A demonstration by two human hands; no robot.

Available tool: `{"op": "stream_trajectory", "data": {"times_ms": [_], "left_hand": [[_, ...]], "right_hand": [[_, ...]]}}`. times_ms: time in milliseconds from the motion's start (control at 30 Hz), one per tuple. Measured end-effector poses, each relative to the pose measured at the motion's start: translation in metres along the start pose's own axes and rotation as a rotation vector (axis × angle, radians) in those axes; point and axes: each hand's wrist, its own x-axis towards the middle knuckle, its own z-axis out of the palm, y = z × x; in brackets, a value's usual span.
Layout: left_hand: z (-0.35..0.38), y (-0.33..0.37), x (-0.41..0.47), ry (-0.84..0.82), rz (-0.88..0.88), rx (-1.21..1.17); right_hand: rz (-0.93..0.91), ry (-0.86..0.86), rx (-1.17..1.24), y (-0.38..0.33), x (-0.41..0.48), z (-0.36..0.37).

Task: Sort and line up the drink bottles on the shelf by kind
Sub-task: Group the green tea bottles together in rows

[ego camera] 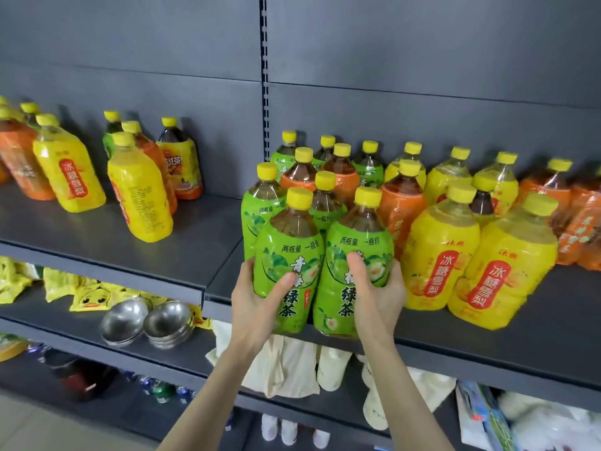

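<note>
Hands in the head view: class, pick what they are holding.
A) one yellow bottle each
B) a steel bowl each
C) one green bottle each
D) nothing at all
C: the left hand grips the left green bottle and the right hand grips the right green bottle, both at the front of the shelf.

the left forearm (208, 395) and right forearm (401, 395) are bare as far as they show, slim and smooth, with narrow wrists. the left hand (257, 302) and right hand (379, 296) are bare too, with long slender fingers and short nails.
</note>
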Motion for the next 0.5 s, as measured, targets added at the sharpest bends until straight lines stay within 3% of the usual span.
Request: {"op": "stream_trajectory", "data": {"times_ms": [500], "left_hand": [[0.013, -0.034, 0.068, -0.005, 0.022, 0.03]], "right_hand": [[-0.101, 0.07, -0.103, 0.036, 0.033, 0.038]]}}
